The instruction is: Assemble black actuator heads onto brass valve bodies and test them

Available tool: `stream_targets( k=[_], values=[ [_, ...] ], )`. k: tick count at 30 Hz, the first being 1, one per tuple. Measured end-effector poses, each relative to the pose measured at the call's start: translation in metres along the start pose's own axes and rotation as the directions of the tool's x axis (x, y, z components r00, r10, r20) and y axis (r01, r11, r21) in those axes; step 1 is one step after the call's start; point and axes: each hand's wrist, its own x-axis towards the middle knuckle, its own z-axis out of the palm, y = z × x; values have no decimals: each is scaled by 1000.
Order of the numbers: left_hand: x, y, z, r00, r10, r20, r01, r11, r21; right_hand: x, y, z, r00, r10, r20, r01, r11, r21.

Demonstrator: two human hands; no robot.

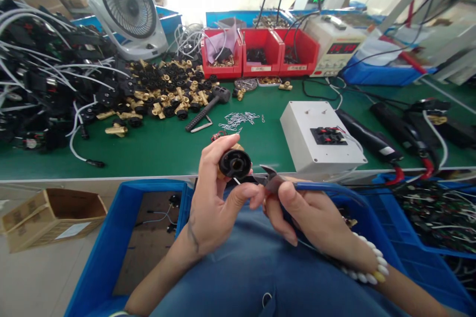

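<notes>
My left hand is closed round a brass valve fitting with a round black plastic cap, its hollow face turned toward me. The brass body mostly hides behind my fingers. In my right hand is a pair of diagonal cutters with blue handles, jaws apart beside the fitting. My left thumb and the right fingers meet just below the cap. A thin pale pin or clip end shows under the cap's edge. Beyond my hands, a pile of small wire clips lies on the green bench.
Brass fittings and a black hammer lie at centre left. Red bins stand behind, beside a power supply. A grey switch box and black electric screwdrivers sit right. Blue crates flank my lap.
</notes>
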Motion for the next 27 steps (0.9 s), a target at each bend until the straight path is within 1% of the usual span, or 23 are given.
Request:
stream_targets(
  k=[2,5,7,10,12,21,25,27],
  values=[
    [0,-3,1,999,52,-5,-51,997,56,2,-1,3,999,34,8,-35,998,53],
    [2,-6,3,988,151,-23,-149,985,82,4,-5,5,997,75,3,-75,990,116],
    [2,-7,4,978,204,-54,-199,976,84,5,-8,6,994,104,43,-111,977,181],
    [3,-7,6,966,241,-97,-233,968,90,6,-9,5,981,153,122,-181,947,267],
    [2,-6,6,962,252,-108,-240,964,110,6,-10,5,975,172,139,-207,930,303],
    [0,-3,6,983,163,-84,-153,982,110,4,-11,8,974,193,120,-222,918,327],
    [-1,2,6,999,1,-47,1,1000,30,5,-10,10,976,184,113,-212,916,341],
    [-1,3,7,999,-40,-22,40,999,-20,5,-10,10,977,179,113,-207,916,343]
  ],
)
